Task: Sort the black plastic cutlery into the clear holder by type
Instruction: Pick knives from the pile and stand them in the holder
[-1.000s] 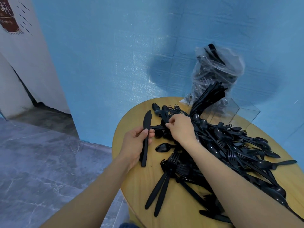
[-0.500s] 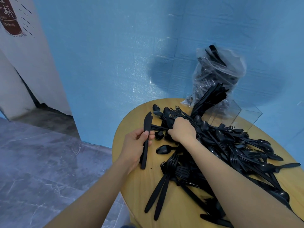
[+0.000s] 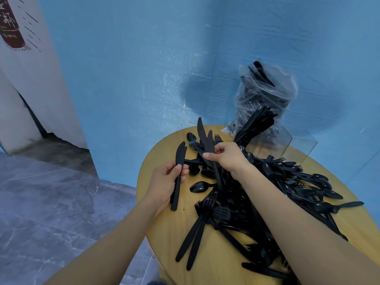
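Note:
A big heap of black plastic forks, spoons and knives (image 3: 287, 182) covers the round wooden table (image 3: 168, 229). My left hand (image 3: 164, 182) grips a small stack of black knives (image 3: 178, 171) upright at the table's left edge. My right hand (image 3: 228, 157) pinches two more black knives (image 3: 204, 138) lifted out of the heap, blades pointing up and away. The clear holder (image 3: 296, 145) stands at the back of the table, its left compartment filled with a bundle of black cutlery (image 3: 257, 124); the other compartments look bare.
A clear plastic bag (image 3: 267, 93) stuffed with more black cutlery leans on the blue wall behind the holder. Two forks (image 3: 197, 229) lie apart at the near left of the heap. Grey tiled floor lies left of the table.
My right hand dug into the heap, closed on two knives and raised them clear. My left hand kept its knives in about the same place.

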`<control>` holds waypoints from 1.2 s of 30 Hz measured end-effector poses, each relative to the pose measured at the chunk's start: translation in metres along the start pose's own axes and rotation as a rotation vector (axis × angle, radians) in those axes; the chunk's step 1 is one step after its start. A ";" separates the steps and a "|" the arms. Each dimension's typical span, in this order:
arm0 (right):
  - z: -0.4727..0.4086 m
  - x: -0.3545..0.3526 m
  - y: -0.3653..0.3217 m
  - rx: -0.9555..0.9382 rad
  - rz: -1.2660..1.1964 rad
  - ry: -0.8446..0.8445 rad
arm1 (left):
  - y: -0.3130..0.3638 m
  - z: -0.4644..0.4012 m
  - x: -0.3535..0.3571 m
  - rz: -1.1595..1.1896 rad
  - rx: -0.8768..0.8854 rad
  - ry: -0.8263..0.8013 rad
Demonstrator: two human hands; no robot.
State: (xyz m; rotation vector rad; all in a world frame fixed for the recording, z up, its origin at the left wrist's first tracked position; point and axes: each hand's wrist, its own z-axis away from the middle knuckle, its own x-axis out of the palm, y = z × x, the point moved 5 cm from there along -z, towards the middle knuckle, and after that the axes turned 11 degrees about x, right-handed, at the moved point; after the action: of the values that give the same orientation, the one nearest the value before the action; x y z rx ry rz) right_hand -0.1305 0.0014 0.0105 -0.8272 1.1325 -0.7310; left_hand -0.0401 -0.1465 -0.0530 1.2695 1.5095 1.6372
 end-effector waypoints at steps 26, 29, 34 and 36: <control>0.067 -0.032 -0.036 -0.150 -0.130 -0.081 | 0.089 0.012 0.079 0.022 0.108 -0.055; 0.067 -0.040 -0.038 -0.170 -0.100 -0.039 | 0.091 0.016 0.085 -0.035 0.149 -0.099; 0.066 -0.047 -0.041 -0.241 -0.195 0.046 | 0.086 0.022 0.096 -0.063 0.158 -0.190; 0.066 -0.048 -0.043 -0.243 -0.242 0.066 | 0.084 0.024 0.096 -0.015 0.125 -0.222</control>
State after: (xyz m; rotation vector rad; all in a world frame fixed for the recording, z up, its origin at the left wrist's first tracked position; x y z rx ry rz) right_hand -0.0832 0.0321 0.0840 -1.1669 1.2082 -0.8349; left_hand -0.0395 -0.0683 0.0508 1.4506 1.4979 1.3596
